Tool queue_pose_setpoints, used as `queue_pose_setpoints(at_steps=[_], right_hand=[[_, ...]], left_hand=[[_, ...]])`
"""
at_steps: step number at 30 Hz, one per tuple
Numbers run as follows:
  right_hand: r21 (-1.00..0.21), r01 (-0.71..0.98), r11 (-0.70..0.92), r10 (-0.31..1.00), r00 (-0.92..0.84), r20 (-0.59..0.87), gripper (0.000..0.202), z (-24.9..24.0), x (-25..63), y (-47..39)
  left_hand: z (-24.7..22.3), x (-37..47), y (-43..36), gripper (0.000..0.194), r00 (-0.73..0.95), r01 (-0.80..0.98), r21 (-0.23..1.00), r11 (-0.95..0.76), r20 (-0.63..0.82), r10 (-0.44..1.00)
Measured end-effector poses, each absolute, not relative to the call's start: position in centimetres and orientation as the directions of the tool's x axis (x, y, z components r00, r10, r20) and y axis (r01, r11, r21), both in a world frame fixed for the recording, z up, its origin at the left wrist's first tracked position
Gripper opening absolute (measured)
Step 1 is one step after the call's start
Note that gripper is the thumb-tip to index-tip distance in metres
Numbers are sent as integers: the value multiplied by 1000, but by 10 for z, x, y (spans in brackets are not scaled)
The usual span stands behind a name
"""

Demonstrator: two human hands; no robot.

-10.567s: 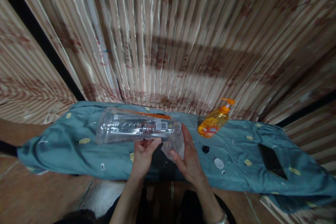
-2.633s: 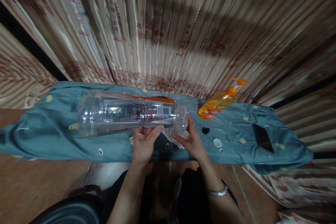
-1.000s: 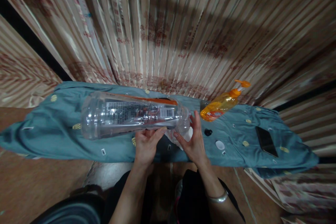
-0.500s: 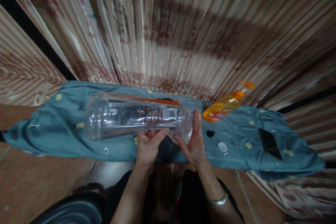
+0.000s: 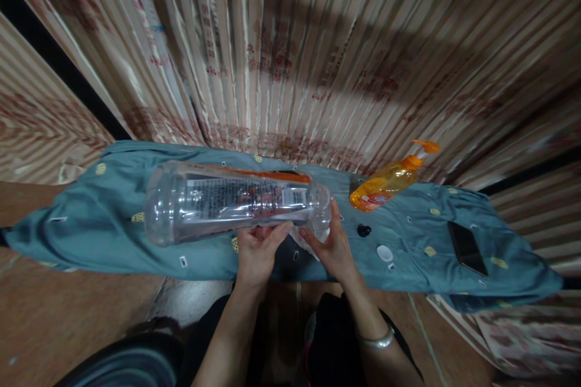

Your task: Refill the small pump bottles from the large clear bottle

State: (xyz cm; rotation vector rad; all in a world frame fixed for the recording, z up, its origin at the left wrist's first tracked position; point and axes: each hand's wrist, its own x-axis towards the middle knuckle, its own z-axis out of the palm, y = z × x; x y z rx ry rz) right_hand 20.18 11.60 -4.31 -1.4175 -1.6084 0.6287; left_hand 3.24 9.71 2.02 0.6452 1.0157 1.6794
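Observation:
A large clear plastic bottle (image 5: 245,202) lies on its side above the cloth-covered surface. Its wide base points left, and its label carries dense print and a barcode. My left hand (image 5: 256,254) grips its lower edge right of the middle, thumb on the near side and fingers underneath. At the narrow right end, my right hand (image 5: 336,248) curls its fingers behind the bottle, with the thumb in front. A whitish, thin crumpled piece (image 5: 313,243) shows under that end, against the right thumb. Whether it is tissue or plastic film, I cannot tell.
An orange pump bottle (image 5: 384,187) lies tilted to the right. Near it on the teal cloth (image 5: 408,260) are a small black cap (image 5: 364,230), a white disc (image 5: 384,253) and a dark phone (image 5: 467,248). A pleated curtain (image 5: 308,72) hangs behind.
My right hand's fingers, stretched upward before, have bent in around the narrow end of the bottle. The bottle and my left hand have hardly moved.

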Motion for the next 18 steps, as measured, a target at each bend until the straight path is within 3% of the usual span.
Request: queue_pose_setpoints(at_steps=[6,18], right_hand=[[-836,506,210,963,40,267,97,-43,203,118],[-846,495,201,961,66,267,94,-49,205,119]], left_hand=[[18,34,97,34,-323,-488,866,-109,-63,944],[23,35,96,32,-342,-453,885,-113,-55,938]])
